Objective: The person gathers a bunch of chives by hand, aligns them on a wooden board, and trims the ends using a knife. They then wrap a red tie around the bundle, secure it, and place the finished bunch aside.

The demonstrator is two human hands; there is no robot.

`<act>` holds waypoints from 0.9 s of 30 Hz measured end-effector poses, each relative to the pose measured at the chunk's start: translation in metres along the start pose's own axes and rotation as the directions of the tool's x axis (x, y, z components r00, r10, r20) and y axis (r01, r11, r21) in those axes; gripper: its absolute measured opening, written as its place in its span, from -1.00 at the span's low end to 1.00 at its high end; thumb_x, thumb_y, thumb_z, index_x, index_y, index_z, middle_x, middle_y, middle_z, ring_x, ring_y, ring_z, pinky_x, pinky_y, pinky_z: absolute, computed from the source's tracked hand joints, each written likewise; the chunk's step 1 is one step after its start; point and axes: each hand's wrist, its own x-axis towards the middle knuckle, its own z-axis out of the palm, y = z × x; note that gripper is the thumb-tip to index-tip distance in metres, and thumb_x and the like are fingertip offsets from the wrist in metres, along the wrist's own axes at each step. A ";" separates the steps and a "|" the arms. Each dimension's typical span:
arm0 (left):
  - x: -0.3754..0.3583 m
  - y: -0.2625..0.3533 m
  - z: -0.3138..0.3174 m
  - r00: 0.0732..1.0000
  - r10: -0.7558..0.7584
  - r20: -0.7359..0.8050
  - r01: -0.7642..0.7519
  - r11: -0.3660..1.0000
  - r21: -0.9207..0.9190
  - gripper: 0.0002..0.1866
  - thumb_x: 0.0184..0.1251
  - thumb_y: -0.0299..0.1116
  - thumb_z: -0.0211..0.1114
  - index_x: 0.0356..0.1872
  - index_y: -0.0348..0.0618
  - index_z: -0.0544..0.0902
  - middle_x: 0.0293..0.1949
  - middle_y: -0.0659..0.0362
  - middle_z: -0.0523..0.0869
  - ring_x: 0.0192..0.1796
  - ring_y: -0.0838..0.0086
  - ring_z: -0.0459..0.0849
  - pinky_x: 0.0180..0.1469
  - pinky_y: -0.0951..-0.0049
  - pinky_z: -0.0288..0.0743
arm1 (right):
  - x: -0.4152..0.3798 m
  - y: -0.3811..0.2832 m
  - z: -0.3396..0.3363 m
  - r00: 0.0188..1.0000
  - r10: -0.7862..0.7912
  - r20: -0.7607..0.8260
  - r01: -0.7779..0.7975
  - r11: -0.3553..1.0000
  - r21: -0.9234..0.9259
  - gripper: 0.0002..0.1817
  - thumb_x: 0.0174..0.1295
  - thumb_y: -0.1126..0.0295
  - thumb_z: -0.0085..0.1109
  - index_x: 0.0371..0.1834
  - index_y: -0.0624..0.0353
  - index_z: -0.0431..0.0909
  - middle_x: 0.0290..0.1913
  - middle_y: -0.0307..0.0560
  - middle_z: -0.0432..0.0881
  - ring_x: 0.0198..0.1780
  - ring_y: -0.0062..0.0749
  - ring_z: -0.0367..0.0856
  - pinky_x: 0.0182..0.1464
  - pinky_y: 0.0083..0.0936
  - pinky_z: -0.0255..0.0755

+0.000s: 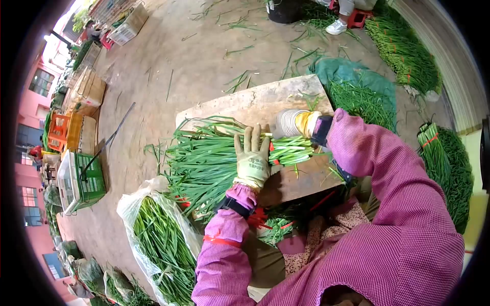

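Note:
A large bunch of long green stalks (pixel 204 153) lies across a wooden board (pixel 260 102), its pale ends to the right and its leaves hanging over the left edge. My left hand (pixel 252 160), in a light glove, rests flat on the bunch with fingers spread. Beside the pale ends is my right hand (pixel 301 123), in a white and yellow glove; its fingers are mostly hidden, and what it may hold cannot be made out. Red ties show on the bunch near its pale ends.
An open plastic bag of green stalks (pixel 163 250) stands at lower left. Cut leaves lie on a green cloth (pixel 377 81) at the right. Tied bundles (pixel 403 56) line the right wall. A green and white crate (pixel 84 178) is at far left; a person's shoe (pixel 337 27) shows at the top.

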 end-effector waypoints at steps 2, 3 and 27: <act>-0.002 0.003 0.005 0.997 -0.043 -0.061 0.042 0.999 -0.016 0.08 -0.21 0.33 0.49 0.42 0.00 0.40 0.52 -0.03 0.21 0.55 0.05 0.13 0.53 -0.18 -0.17 | 0.004 0.005 -0.010 0.995 0.035 -0.091 -0.047 0.990 -0.130 -0.62 0.22 0.12 0.10 -0.07 0.13 0.72 -0.20 0.06 0.76 -0.18 -0.06 0.73 -0.07 -0.20 0.56; -0.003 0.003 0.010 0.993 -0.050 -0.104 0.046 0.998 -0.044 0.11 -0.25 0.28 0.53 0.43 0.01 0.38 0.42 -0.02 0.34 0.48 0.05 0.23 0.49 -0.14 -0.06 | -0.014 0.008 -0.019 0.989 0.033 -0.141 -0.013 0.990 0.142 -0.64 0.21 0.14 0.12 -0.10 0.15 0.71 -0.28 0.00 0.74 -0.25 -0.17 0.70 -0.13 -0.25 0.55; -0.008 0.001 0.017 0.992 -0.014 -0.129 0.008 0.999 -0.047 -0.01 -0.17 0.36 0.41 0.23 -0.18 0.49 0.29 0.06 0.48 0.34 0.11 0.39 0.29 0.03 0.23 | -0.025 -0.013 0.011 0.949 -0.173 -0.263 0.022 0.870 -0.492 -0.82 0.20 0.36 0.22 -0.27 0.13 0.79 -0.29 -0.02 0.79 -0.22 -0.13 0.78 -0.26 -0.20 0.60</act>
